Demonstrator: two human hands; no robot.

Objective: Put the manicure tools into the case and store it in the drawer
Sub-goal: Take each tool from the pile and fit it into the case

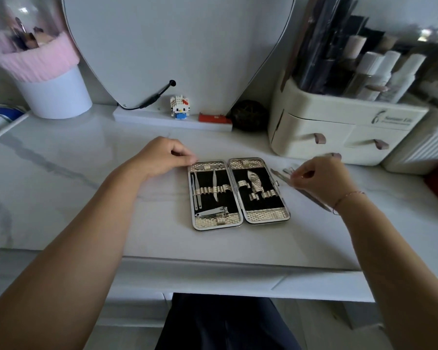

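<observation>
Head view looks down on a white marble desk (61, 198) with an open manicure case (239, 192) lying flat at its centre, both halves spread side by side, each half's long axis running from 12 to 6 o'clock. Four tools sit strapped in the left half: a nail clipper (211, 212) lying crosswise near the 6 o'clock end, and three slim tools pointing roughly toward 12; a small item at the top edge is too unclear to name. In the right half the straps look empty, though I cannot tell for certain.

At 10 o'clock of the case, the left hand (162, 157) rests curled, its fingers folded in, touching the case's top left corner. At 3 o'clock, the right hand (319, 178) pinches loose metal tools (285, 174); their number is unclear. One long tool lies on a slant under the wrist.

Behind the case stand a heart-shaped mirror (177, 46), a small brick cat figure (179, 107), a red box (214, 117) and a dark ball (249, 114). At 2 o'clock, just behind the right hand, sits a cream organiser (339, 127) with two drawers showing, both closed. At 10 o'clock is a brush cup (51, 79).
</observation>
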